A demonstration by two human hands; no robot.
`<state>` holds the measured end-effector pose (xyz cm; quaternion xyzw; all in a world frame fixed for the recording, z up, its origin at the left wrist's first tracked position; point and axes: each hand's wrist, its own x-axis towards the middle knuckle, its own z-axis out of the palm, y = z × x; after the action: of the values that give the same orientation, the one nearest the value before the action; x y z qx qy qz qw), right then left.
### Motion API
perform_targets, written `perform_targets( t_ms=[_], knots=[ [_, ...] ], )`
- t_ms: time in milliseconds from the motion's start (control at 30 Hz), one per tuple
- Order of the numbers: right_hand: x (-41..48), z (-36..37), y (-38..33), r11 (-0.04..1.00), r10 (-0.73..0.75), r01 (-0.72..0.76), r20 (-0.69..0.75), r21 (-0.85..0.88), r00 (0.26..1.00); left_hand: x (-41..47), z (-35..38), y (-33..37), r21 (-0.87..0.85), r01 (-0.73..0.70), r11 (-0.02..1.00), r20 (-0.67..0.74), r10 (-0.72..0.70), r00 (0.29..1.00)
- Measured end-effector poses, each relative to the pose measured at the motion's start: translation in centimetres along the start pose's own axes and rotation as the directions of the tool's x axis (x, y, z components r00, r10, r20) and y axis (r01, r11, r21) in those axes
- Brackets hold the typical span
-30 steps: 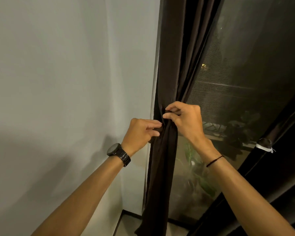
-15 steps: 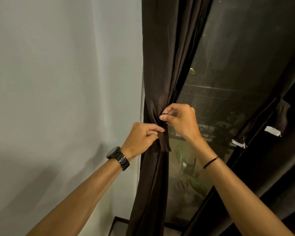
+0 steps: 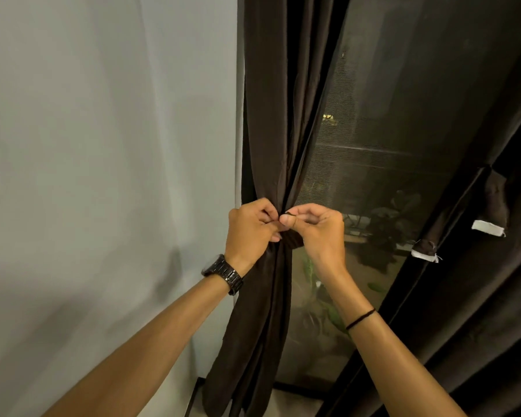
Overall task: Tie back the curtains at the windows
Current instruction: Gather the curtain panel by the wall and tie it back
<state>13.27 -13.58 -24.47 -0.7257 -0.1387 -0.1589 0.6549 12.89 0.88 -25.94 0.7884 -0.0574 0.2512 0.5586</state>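
Beside the wall [image 3: 103, 145], the left hand [image 3: 248, 228] has its fingers curled in a pinch on the tie [image 3: 292, 240]. This dark band wraps the waist of the curtain [image 3: 271, 115], which hangs at the left edge of the window [image 3: 373, 130], gathered narrow at the hands and flaring out toward the floor. The cloth looks soft, limp and light, likely to slide out of a loose loop, so it is best held at that gathered waist with the tie taken close to the knot. The right hand [image 3: 319, 233] pinches the tie's end between thumb and forefinger, its other fingers curled, with the band just beneath both sets of fingertips.
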Motion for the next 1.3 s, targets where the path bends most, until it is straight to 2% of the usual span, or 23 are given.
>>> perform_targets(
  t_ms=[100,167,233,367,500,600,667,767,1033,1133,1300],
  knots=[
    [-0.3,-0.4,0.7,1.000,-0.019,0.019,-0.029,0.017,0.999,-0.3,0.2,0.6,-0.201,0.178,0.963,0.089,-0.163,0.983],
    [-0.4,-0.8,1.2,0.998,-0.055,0.054,-0.014,-0.029,0.998,-0.3,-0.1,0.9,-0.385,0.306,0.871,0.174,-0.257,0.951],
    [-0.5,-1.3,1.7,0.987,-0.123,0.126,0.035,-0.100,0.992,-0.3,-0.6,1.1,-0.485,0.382,0.787,0.252,-0.293,0.922],
    [-0.5,-2.0,2.2,0.928,-0.234,0.277,0.190,-0.248,0.954,-0.2,-0.9,0.8,-0.431,0.369,0.824,0.267,-0.274,0.924],
    [-0.3,-2.6,1.9,0.938,-0.181,0.250,0.276,-0.241,0.944,0.2,-1.5,0.3,-0.393,0.399,0.829,0.320,-0.283,0.904],
    [-0.2,-3.1,1.8,0.963,-0.190,0.224,0.207,-0.152,0.960,0.2,-2.0,0.2,-0.257,0.345,0.903,0.338,-0.250,0.907],
    [-0.1,-3.2,1.8,0.932,-0.247,0.287,0.191,-0.222,0.950,0.3,-2.1,0.5,-0.130,0.246,0.960,0.317,-0.195,0.928],
    [-0.1,-2.7,1.9,0.830,-0.341,0.413,0.244,-0.375,0.908,0.2,-1.9,1.3,0.023,0.073,0.997,0.302,-0.076,0.950],
    [-0.2,-2.4,2.1,0.714,-0.276,0.416,0.319,-0.563,0.906,-2.0,-1.1,0.2,0.101,-0.128,0.987,0.234,0.102,0.967],
    [-0.3,-2.3,2.2,0.685,-0.283,0.425,0.321,-0.592,0.904,-2.4,-0.9,-0.2,0.173,-0.195,0.965,0.260,0.146,0.954],
    [-0.4,-2.0,2.6,0.580,-0.330,0.467,0.332,-0.667,0.884,-2.7,-1.3,-0.2,0.285,-0.319,0.904,0.328,0.221,0.918]
  ],
)
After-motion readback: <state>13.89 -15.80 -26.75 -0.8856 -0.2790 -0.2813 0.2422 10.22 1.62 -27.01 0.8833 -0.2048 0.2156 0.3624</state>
